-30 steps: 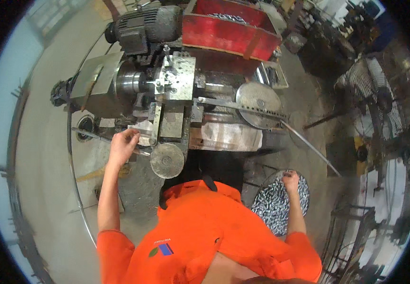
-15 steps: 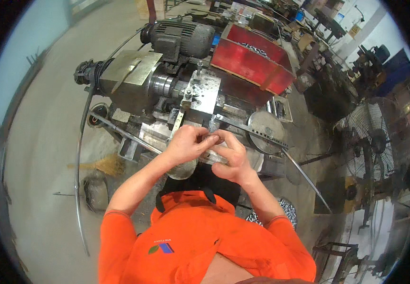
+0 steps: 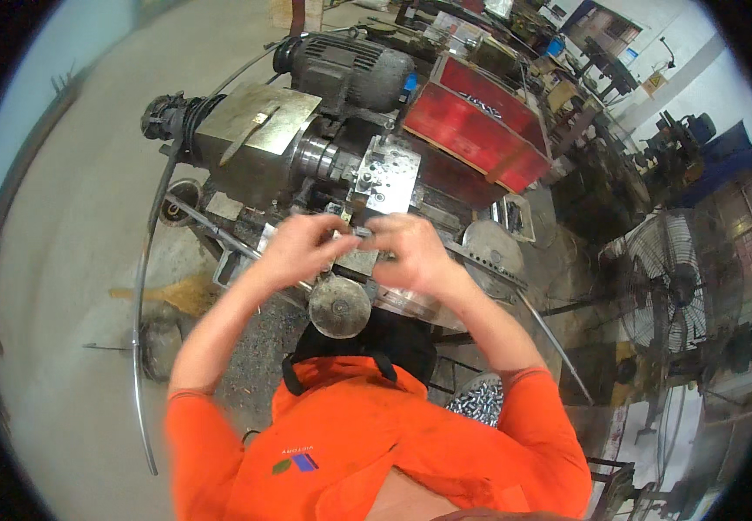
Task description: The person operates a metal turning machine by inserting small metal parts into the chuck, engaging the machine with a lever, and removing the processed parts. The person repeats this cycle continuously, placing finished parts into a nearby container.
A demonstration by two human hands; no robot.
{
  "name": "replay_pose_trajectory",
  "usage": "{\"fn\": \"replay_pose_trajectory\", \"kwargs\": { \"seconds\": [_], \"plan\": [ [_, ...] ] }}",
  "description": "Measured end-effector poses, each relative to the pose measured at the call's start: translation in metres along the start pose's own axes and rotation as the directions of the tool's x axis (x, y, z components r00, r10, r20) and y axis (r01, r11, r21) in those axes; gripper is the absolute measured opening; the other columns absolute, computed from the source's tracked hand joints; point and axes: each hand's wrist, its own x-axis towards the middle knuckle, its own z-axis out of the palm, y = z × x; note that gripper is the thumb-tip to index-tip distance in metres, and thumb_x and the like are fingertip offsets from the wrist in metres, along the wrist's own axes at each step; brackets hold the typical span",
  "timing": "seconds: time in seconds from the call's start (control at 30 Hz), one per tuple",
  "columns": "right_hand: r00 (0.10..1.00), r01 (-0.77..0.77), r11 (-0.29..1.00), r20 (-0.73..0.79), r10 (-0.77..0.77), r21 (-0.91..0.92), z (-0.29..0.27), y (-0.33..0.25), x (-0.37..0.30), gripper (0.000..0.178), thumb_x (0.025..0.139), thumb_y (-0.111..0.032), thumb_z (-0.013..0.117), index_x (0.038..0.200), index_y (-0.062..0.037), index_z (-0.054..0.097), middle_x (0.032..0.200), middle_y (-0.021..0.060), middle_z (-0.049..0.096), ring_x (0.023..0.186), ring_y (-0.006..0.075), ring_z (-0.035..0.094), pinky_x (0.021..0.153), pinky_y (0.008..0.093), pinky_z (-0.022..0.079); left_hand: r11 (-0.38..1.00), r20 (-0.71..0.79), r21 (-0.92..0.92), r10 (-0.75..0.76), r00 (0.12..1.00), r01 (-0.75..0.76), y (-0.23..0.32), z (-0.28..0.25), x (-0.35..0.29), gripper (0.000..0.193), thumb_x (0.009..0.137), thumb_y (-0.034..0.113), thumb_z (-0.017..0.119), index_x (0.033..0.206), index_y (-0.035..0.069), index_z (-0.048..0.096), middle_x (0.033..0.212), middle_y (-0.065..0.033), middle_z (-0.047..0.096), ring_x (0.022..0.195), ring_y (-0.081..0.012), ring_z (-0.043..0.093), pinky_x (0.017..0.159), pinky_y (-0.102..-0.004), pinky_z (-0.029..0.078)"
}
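Both hands are close together in front of the small lathe-like machine (image 3: 306, 165), and their fingertips are smeared by motion. My left hand (image 3: 302, 249) has bent fingers reaching toward the right one; whether it grips anything I cannot make out. My right hand (image 3: 409, 252) has thumb and fingers drawn together near a small greyish metal bit, too blurred to name. Just beyond the hands is the machine's flat steel tool block (image 3: 390, 178) with bolts. To its left is the shiny round spindle (image 3: 315, 158). Below the hands, a round metal handwheel (image 3: 339, 307) shows its face.
A red box (image 3: 471, 130) with small metal parts stands behind, right of a dark motor (image 3: 354, 74). Long metal bars (image 3: 554, 334) stick out on both sides. A container of small shiny parts (image 3: 477, 402) sits low by my right elbow. A fan (image 3: 675, 282) stands at right.
My hands have drawn apart slightly and moved up, the left one also leftward. The handwheel, mostly covered before, now shows more fully. The view has shifted a little.
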Motion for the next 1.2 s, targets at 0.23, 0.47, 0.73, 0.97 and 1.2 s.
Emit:
{"fn": "replay_pose_trajectory", "kwargs": {
  "seconds": [0.23,0.47,0.73,0.97,1.2],
  "plan": [
    [0.964,-0.193,0.913,0.102,0.244,-0.359,0.048,0.08,0.101,0.025,0.053,-0.02,0.064,0.074,-0.0095,0.072,0.082,0.0158,0.066,0.09,0.0313,0.059,0.08,0.0415,0.048,0.946,-0.559,0.103,-0.201,0.804,0.308,-0.093,-0.139,-0.094,0.028,0.078,0.002,0.055,0.106,0.002,0.06,0.066,-0.0066,0.06,0.058,-0.0118,0.054,0.056,-0.0281,0.044],
    [0.923,-0.302,0.926,0.173,0.343,-0.226,0.077,0.112,0.119,0.029,0.055,-0.017,0.06,0.079,-0.0101,0.072,0.079,0.0152,0.067,0.083,0.0327,0.063,0.075,0.0381,0.052,0.679,-0.551,0.189,-0.525,0.649,0.709,-0.132,-0.144,-0.22,0.039,0.078,0.019,0.062,0.108,-0.005,0.056,0.07,-0.018,0.06,0.068,-0.0337,0.06,0.063,-0.0418,0.047],
    [0.895,-0.322,0.928,0.259,0.362,-0.186,0.065,0.102,0.135,0.026,0.058,-0.018,0.061,0.077,-0.0026,0.07,0.079,0.0215,0.065,0.078,0.0357,0.064,0.076,0.0384,0.052,0.43,-0.641,0.418,-0.485,0.596,0.8,-0.176,-0.114,-0.214,0.032,0.078,0.024,0.066,0.094,-0.002,0.057,0.076,-0.022,0.062,0.075,-0.0394,0.061,0.069,-0.0465,0.047],
    [0.92,-0.32,0.94,0.198,0.337,-0.114,0.07,0.099,0.136,0.023,0.056,-0.016,0.056,0.07,-0.0033,0.07,0.069,0.0202,0.062,0.068,0.0364,0.063,0.065,0.0372,0.051,0.009,-0.668,0.722,-0.25,0.701,0.692,-0.287,-0.249,-0.266,0.009,0.076,0.011,0.058,0.082,0.005,0.059,0.073,-0.0162,0.062,0.068,-0.0313,0.063,0.058,-0.0415,0.049],
    [0.958,-0.245,0.96,0.115,0.261,-0.139,0.065,0.097,0.121,0.026,0.053,-0.016,0.056,0.072,-0.0063,0.071,0.083,0.0168,0.065,0.083,0.0351,0.061,0.078,0.0379,0.049,0.111,-0.699,0.645,-0.314,0.642,0.756,-0.298,-0.268,-0.238,0.02,0.074,0.006,0.058,0.093,0.006,0.061,0.085,-0.0162,0.064,0.075,-0.033,0.063,0.067,-0.0433,0.05]
  ]
}}
